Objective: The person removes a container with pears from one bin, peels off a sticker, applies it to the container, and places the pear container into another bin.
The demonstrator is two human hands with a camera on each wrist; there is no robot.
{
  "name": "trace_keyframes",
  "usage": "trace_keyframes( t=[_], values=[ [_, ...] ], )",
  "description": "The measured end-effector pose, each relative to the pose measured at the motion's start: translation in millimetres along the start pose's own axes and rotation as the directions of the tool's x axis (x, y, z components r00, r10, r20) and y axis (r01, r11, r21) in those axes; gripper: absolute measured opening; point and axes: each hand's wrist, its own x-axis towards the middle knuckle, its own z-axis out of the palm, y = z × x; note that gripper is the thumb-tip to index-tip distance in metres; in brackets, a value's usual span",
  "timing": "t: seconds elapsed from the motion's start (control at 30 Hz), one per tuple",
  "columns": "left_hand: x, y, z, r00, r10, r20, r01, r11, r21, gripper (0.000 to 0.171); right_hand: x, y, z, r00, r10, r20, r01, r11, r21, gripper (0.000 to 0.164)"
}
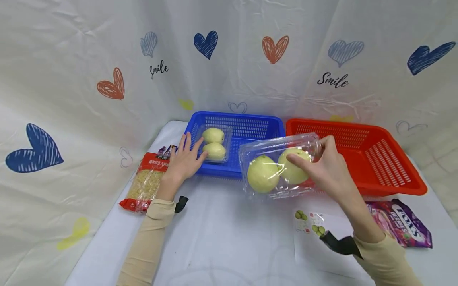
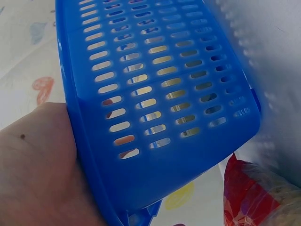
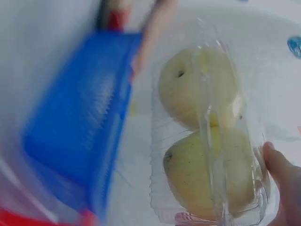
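Note:
My right hand (image 1: 330,167) grips one end of a clear plastic box (image 1: 279,143) that holds two pale yellow-green pears (image 3: 209,172). The box is raised, tilted, in front of the gap between the blue basket (image 1: 247,169) and the red basket (image 1: 379,186). With fingers straight and spread, my left hand (image 1: 184,161) rests over the blue basket's left rim. Just beyond its fingertips, a second clear box with two similar pears (image 1: 214,151) lies inside the blue basket. In the left wrist view, the basket's slotted side stands close beside the left hand.
A red-and-clear bag of pale dry food (image 1: 146,178) lies left of the left forearm, with small dark packets (image 1: 169,150) behind it. At the right are a purple Fox's berries bag (image 1: 402,222) and a white sheet with fruit pictures (image 1: 311,222). A heart-print curtain hangs behind.

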Motion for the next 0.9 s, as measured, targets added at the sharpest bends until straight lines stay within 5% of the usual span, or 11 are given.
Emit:
trace_keyframes(
  t=[0.17,0.43,0.9],
  values=[
    [-0.8,-0.9,-0.6,1.0,0.0,0.004,0.0,1.0,-0.006,0.066,-34,17,36,0.99,0.086,0.109,-0.085,0.996,-0.011,0.071],
    [-0.6,-0.5,-1.6,1.0,0.004,0.008,-0.004,1.0,-0.008,0.066,-57,38,88,0.971,0.156,0.181,-0.151,0.988,-0.041,0.07],
    [1.0,-1.3,-0.4,1.0,0.002,0.014,-0.002,1.0,0.001,0.065,-63,41,110,0.935,0.195,0.296,-0.161,0.978,-0.134,0.078]
  ],
)
